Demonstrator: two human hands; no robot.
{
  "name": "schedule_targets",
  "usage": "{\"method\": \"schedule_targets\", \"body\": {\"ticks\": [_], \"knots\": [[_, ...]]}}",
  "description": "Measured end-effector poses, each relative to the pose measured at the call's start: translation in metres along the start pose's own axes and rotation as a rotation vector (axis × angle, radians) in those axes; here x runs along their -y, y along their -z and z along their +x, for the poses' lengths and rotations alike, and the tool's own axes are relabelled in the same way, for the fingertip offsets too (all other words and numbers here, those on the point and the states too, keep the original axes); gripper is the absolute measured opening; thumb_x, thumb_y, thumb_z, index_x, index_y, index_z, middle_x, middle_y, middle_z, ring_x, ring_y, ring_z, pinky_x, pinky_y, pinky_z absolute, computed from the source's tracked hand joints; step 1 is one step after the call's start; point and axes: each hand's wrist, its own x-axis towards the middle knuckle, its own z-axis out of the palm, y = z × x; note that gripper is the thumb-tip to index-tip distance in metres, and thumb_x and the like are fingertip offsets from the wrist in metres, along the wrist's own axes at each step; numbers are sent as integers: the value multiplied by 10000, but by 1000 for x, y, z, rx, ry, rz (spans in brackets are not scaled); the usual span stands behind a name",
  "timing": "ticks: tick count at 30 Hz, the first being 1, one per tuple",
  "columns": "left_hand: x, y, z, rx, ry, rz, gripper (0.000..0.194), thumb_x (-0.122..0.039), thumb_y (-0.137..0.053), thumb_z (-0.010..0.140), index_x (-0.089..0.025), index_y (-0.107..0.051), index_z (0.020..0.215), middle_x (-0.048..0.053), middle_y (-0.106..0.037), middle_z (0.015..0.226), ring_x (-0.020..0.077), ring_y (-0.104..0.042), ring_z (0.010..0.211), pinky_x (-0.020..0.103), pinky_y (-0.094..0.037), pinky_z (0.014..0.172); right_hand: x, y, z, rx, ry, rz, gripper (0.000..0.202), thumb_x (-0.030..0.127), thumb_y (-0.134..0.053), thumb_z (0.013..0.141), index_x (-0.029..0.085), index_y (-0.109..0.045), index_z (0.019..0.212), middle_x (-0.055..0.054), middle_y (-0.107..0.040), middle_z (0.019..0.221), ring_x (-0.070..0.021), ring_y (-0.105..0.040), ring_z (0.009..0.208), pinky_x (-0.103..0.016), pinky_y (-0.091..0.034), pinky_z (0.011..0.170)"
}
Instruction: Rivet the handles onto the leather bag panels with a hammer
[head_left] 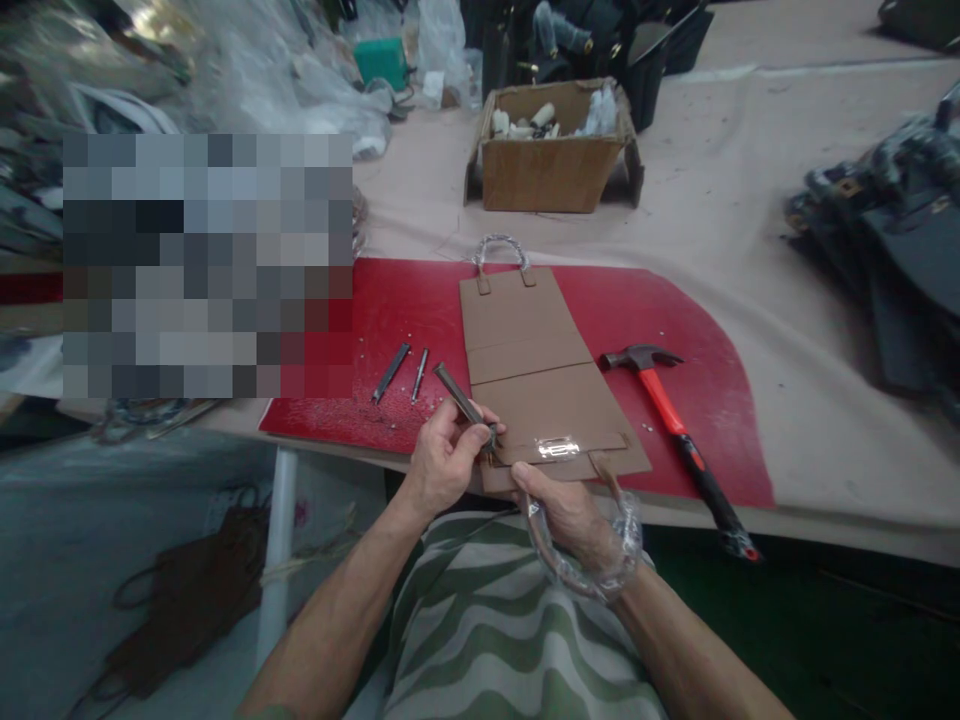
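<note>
A flat brown leather handbag panel point(551, 405) lies lengthwise on the red mat, its near edge toward me. My left hand point(448, 458) pinches a dark metal rod-like tool point(457, 394), slanted, with its lower end by the panel's near left corner. The thumb of my right hand point(564, 508) presses on the near edge; the fingers underneath are hidden. A plastic-wrapped handle point(546, 555) loops around my right hand and wrist. At the far end stands a second wrapped handle point(501, 240). Clear film covers a shiny metal plate point(559, 447) close to the near edge.
Two metal tools, a thick one point(391, 373) and a thin one point(420, 375), lie left on the red mat point(690, 330). A claw hammer point(664, 395) lies right, its handle over the table edge. Behind stands a cardboard box point(544, 178); dark bag pieces point(892, 260) lie far right.
</note>
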Motion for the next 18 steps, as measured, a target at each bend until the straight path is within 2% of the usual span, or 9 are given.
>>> {"method": "schedule_targets", "body": {"ticks": [2,7,13,18], "knots": [[-1,0,1,-5,0,-20,179,-279,-560,917,-139,-572,1027,88,-663,992,200,-710,904,305,-569,804,6,-3,-1,25,-25,51,282,395,-785,730,194,-704,911,-5,-650,778,-134,-544,632,-267,-469,592],[-9,-1,-1,-20,-32,-21,163,-274,-558,918,-150,-570,1024,79,-659,987,194,-709,896,301,-571,804,12,-8,-1,95,-5,244,345,307,-819,673,228,-699,987,-9,-665,953,-123,-567,684,-250,-496,612],[-14,-2,-7,-32,-97,60,159,-262,-545,922,-152,-569,1033,85,-645,1002,193,-699,923,286,-564,796,5,-4,1,103,-39,232,296,337,-825,665,189,-711,894,-4,-650,744,-119,-559,595,-233,-483,558],[-10,-3,-8,-35,-173,144,148,-235,-536,915,-156,-564,1037,82,-645,1005,179,-690,922,268,-559,768,8,-9,1,78,-34,233,290,341,-837,650,189,-706,860,5,-644,722,-113,-555,585,-227,-481,564]]}}
